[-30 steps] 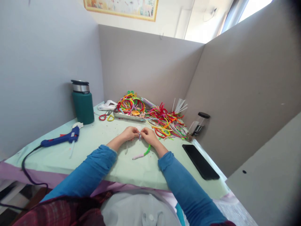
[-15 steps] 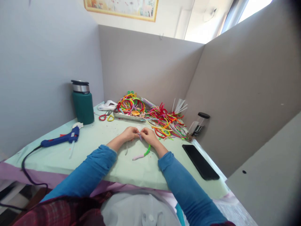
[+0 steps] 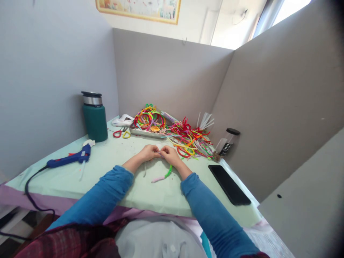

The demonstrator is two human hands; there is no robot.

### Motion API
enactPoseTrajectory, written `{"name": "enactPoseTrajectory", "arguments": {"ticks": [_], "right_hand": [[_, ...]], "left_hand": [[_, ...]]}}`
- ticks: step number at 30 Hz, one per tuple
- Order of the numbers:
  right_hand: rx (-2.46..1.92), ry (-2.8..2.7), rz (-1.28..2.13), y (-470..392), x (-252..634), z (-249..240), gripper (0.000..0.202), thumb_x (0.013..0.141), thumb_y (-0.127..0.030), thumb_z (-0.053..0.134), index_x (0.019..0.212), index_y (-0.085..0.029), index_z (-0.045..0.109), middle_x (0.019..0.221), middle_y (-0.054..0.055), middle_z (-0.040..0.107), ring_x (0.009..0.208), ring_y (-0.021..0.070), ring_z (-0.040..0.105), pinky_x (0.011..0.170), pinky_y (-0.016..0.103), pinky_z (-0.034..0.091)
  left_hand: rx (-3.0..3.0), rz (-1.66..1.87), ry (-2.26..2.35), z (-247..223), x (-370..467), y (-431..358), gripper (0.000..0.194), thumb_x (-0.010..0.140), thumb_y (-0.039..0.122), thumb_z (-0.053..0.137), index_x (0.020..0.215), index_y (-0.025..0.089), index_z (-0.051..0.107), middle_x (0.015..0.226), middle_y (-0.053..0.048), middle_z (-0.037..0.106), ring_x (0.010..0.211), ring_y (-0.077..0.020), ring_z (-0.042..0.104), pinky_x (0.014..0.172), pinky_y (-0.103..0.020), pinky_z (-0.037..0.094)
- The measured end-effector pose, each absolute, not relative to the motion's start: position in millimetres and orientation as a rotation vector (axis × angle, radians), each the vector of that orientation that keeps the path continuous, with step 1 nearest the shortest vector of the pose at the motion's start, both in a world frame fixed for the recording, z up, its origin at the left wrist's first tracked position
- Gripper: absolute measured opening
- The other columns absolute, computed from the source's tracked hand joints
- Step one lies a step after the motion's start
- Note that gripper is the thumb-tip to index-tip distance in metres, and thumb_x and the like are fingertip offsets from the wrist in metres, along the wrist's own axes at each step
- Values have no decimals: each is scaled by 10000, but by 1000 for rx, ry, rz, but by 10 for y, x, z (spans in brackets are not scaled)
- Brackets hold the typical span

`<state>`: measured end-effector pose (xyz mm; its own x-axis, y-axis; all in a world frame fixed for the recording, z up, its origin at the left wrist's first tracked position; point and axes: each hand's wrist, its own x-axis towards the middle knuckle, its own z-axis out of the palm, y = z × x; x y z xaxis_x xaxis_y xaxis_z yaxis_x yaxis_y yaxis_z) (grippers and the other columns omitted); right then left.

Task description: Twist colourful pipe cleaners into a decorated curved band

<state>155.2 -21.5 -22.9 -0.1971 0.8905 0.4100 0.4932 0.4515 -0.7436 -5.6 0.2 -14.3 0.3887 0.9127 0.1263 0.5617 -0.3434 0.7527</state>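
Observation:
My left hand [image 3: 148,153] and my right hand [image 3: 172,156] meet over the middle of the table, fingertips almost touching. Both are closed in a pinch on a thin purple pipe cleaner, of which only a short bit shows between the fingers. From below my right hand hangs a twisted length of pipe cleaner [image 3: 168,173], green higher up and pale pink at its lower end, curving left over the tabletop. A thin greyish strand [image 3: 145,170] hangs below my left hand. How these pieces join is hidden by my fingers.
Behind my hands are a metal tray [image 3: 147,134] of pipe-cleaner shapes and a heap of loose pipe cleaners [image 3: 188,134]. To the left are a blue glue gun [image 3: 68,158], a green bottle [image 3: 95,122] and scissors [image 3: 122,134]. A black phone [image 3: 229,184] and clear container [image 3: 228,142] are right.
The purple bit that stuck down between my fingertips now shows only as a short, flatter piece. Both hands stay in nearly the same place.

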Motion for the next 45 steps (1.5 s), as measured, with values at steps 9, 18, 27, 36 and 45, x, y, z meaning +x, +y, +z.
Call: {"name": "enactPoseTrajectory", "arguments": {"ticks": [9,18,27,36,45], "right_hand": [[-1170,-1830,602,-194,1547,-242,81,688,-235,492,686,-171,542,629,-26,555,601,106,491,571,214,365],[-1193,-1758,671,-178,1548,-227,84,687,-236,483,694,-171,535,585,-31,538,543,100,471,546,214,368],[-1216,-1752,685,-177,1548,-242,76,674,-230,476,681,-173,525,578,-35,530,540,96,459,537,208,361],[-1184,-1756,729,-140,1557,-268,65,681,-229,474,671,-172,503,558,-41,521,523,95,475,537,210,373],[-1207,-1755,765,-179,1552,-223,76,704,-237,482,683,-174,518,535,-40,538,505,91,471,543,209,378]], "left_hand": [[2539,765,1300,-100,-77,-22,206,700,342,563,754,156,636,714,-26,647,641,-136,555,575,-212,369],[2794,739,1381,-22,-75,-144,198,756,325,512,864,196,615,817,-37,662,735,-162,583,610,-230,370],[2925,620,1420,50,-53,-219,187,770,318,490,868,192,587,875,-45,645,793,-175,584,648,-246,382],[3009,558,1393,65,-34,-263,220,783,272,438,918,170,579,900,-90,636,806,-204,588,676,-275,387],[2850,657,1369,3,-61,-188,208,746,274,459,839,173,616,801,-75,649,731,-182,573,629,-254,356]]}}
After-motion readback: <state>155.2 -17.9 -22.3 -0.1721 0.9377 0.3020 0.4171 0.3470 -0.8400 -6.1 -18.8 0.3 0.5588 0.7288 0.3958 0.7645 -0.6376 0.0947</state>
